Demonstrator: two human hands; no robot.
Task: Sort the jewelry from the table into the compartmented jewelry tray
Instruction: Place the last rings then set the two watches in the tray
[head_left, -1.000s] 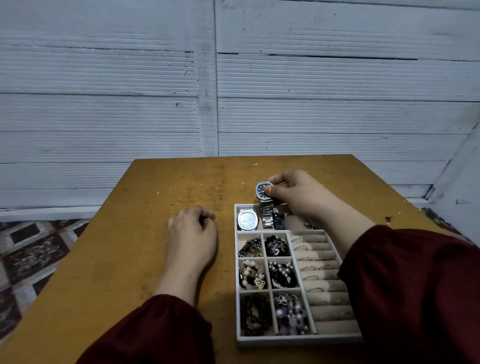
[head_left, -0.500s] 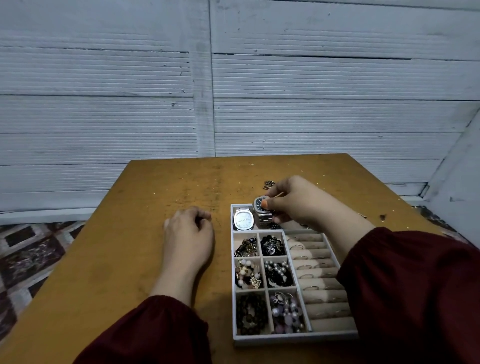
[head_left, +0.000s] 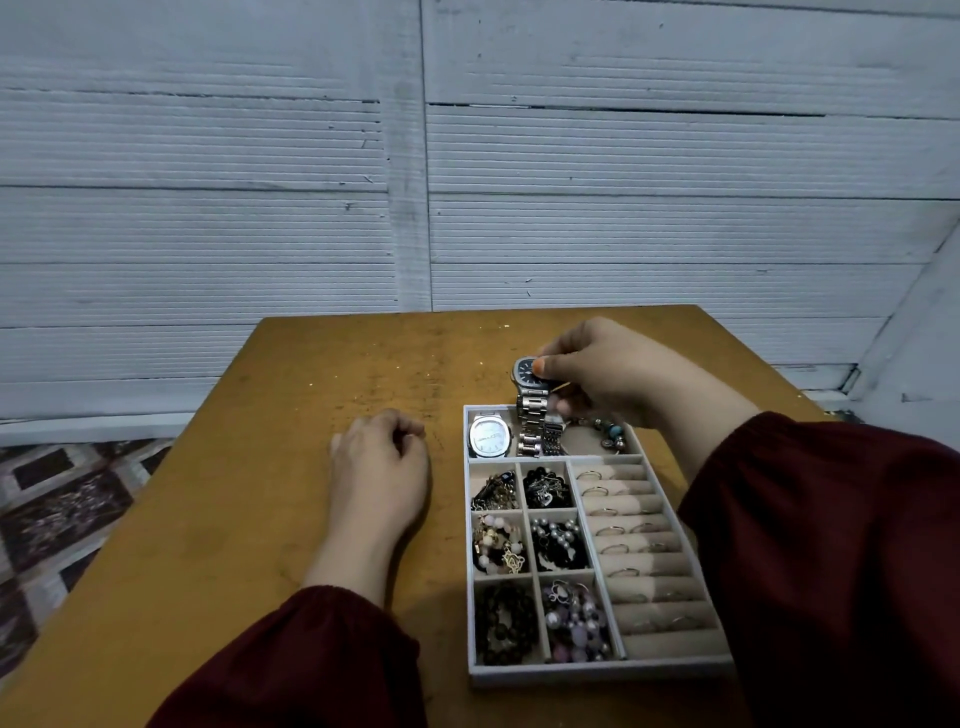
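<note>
A grey compartmented jewelry tray (head_left: 597, 674) lies on the table's right half. My right hand (head_left: 608, 371) pinches a dark-faced steel watch (head_left: 527, 376) above the tray's far long compartment, its metal band hanging down into it. A white-faced watch (head_left: 489, 436) lies in that compartment's left end, and a beaded bracelet (head_left: 610, 434) lies at its right end. Small square cells hold chains, pearls and dark beads. Rings sit in the padded rolls (head_left: 636, 540) on the right. My left hand (head_left: 382, 467) rests on the table left of the tray, fingers loosely curled, holding nothing.
The brown wooden table (head_left: 260, 519) stands against a grey ribbed wall (head_left: 467, 182). A patterned floor (head_left: 57, 519) shows past the table's left edge. Dark red sleeves cover both forearms at the bottom of the view.
My right hand lowered the dark-faced watch into the tray's far compartment, then lifted it again, so the band hangs from the raised face. My left hand stayed in place.
</note>
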